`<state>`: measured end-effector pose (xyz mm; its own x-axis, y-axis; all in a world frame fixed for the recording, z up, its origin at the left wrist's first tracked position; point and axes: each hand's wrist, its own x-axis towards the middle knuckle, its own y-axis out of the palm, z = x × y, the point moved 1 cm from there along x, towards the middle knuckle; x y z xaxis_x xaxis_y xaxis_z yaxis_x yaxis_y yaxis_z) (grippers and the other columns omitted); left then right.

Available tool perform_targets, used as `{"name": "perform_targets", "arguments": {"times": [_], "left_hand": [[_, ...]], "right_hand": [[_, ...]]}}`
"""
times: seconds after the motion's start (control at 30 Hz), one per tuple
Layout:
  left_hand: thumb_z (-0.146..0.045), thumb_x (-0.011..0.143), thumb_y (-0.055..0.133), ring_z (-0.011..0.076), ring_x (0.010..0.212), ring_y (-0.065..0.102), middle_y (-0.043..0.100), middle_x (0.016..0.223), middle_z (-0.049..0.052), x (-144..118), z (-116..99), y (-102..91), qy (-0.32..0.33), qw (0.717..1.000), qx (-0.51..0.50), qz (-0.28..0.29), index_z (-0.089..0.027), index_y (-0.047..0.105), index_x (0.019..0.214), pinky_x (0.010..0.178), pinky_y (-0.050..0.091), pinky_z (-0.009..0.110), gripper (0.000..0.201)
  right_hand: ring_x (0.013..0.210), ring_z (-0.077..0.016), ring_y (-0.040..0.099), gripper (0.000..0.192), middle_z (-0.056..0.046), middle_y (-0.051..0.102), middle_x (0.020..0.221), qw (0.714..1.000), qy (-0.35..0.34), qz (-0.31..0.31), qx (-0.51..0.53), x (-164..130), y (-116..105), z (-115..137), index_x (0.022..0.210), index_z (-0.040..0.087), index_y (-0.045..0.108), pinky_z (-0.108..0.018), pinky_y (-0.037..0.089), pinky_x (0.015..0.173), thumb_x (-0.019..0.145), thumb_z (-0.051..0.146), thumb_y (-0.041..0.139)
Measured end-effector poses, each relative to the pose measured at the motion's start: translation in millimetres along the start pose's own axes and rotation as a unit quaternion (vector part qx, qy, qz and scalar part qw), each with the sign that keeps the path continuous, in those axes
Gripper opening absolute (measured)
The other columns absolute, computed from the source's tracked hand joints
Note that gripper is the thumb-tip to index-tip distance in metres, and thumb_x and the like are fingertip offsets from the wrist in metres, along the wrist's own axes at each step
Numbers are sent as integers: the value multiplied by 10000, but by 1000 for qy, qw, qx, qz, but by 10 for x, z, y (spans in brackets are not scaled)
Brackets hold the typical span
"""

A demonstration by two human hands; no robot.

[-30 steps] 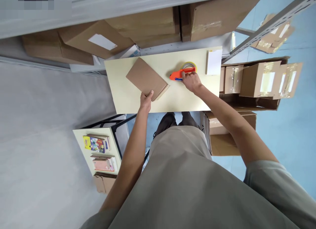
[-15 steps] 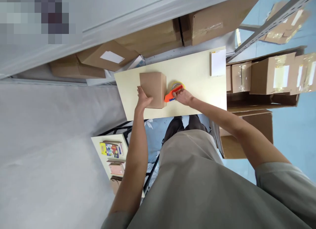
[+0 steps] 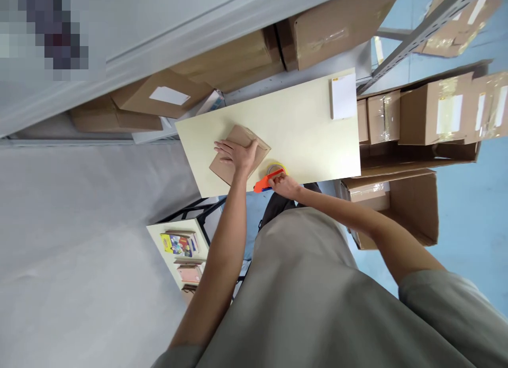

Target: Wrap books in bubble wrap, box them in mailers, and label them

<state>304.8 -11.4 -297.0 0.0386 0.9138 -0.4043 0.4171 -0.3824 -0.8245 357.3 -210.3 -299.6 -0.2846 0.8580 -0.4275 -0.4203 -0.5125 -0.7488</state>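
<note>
A brown cardboard box [image 3: 223, 169] lies turned at an angle on the left part of the pale table [image 3: 305, 119]. Across its top rests my left hand [image 3: 241, 155], fingers spread and pointing left, the thumb apart near the box's upper edge. My right hand [image 3: 284, 186] is closed round an orange tape dispenser [image 3: 262, 184] with a roll of tape in it. The dispenser is right of the box, by the table's near edge, its front end pointing left. My right fingers cover part of its handle.
A flat white box [image 3: 343, 97] lies at the table's far right corner. Behind the table, large cartons [image 3: 226, 58] fill a shelf. Open cartons with boxes inside [image 3: 416, 167] stand on the right. Below left, a small stand [image 3: 170, 262] holds books.
The box has turned and shifted nearer to me. My left hand has moved from its left side onto its top. My right hand has brought the tape dispenser nearer and slightly left.
</note>
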Motion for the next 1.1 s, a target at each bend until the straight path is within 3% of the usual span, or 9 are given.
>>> {"name": "perform_targets", "arguments": {"times": [0.2, 0.33, 0.5, 0.67, 0.87, 0.97, 1.1], "left_hand": [[-530, 868, 889, 475, 1804, -208, -138, 1934, 314, -168, -5, 14, 7, 990, 133, 33, -36, -10, 1863, 1405, -81, 759, 1428], [-506, 868, 877, 493, 1803, -196, -137, 1929, 325, -211, 77, 9, 43, 986, 154, 42, -43, -11, 1861, 1394, -79, 790, 1411], [-416, 822, 906, 505, 1805, -182, -98, 1934, 333, -192, 252, -44, 110, 978, 165, 65, -38, 16, 1860, 1400, -108, 781, 1419], [-301, 830, 878, 472, 1821, -147, -48, 1962, 261, -227, 421, -132, 196, 962, 156, 106, -106, 121, 1871, 1436, -101, 730, 1301], [-304, 976, 773, 373, 1838, -139, 72, 1986, 147, -482, 558, -96, 268, 943, 145, 132, -225, 489, 1717, 1462, -98, 671, 798], [-328, 1007, 746, 359, 1842, -126, 101, 1984, 137, -568, 615, -76, 276, 943, 140, 124, -240, 587, 1594, 1454, -96, 696, 614], [-219, 932, 731, 343, 1840, -146, 68, 1990, 115, -604, 643, -57, 279, 943, 128, 124, -237, 604, 1534, 1448, -120, 694, 616]], "right_hand": [[1239, -384, 779, 539, -367, 758, 1413, 993, 111, 18, -36, -717, 38, -897, 1595, -15, 516, -489, 548, 1083, 1093, 68, 338], [1243, -408, 766, 515, -351, 773, 1374, 989, 137, -38, -36, -669, -181, -1290, 1595, -24, 496, -534, 498, 1157, 1172, 210, 316], [1190, -384, 781, 518, -302, 806, 1333, 992, 102, -61, -41, -209, -416, -1127, 1598, -12, 512, -530, 475, 1167, 1163, 143, 276], [1182, -359, 797, 531, -295, 820, 1321, 997, 55, -33, -34, 35, -383, -730, 1578, -23, 548, -484, 463, 1138, 1114, 34, 296], [1199, -358, 807, 508, -310, 830, 1294, 1000, 0, -1, -15, 136, -214, -229, 1525, -42, 603, -490, 476, 1118, 1096, 7, 336], [1210, -366, 806, 513, -328, 820, 1309, 1000, -6, 13, 2, -85, -93, -329, 1535, -40, 595, -509, 471, 1149, 1080, 9, 364], [1272, -386, 787, 518, -370, 783, 1371, 997, 66, 35, 24, -577, -70, -957, 1580, -52, 548, -523, 485, 1154, 1111, 96, 385]]}}
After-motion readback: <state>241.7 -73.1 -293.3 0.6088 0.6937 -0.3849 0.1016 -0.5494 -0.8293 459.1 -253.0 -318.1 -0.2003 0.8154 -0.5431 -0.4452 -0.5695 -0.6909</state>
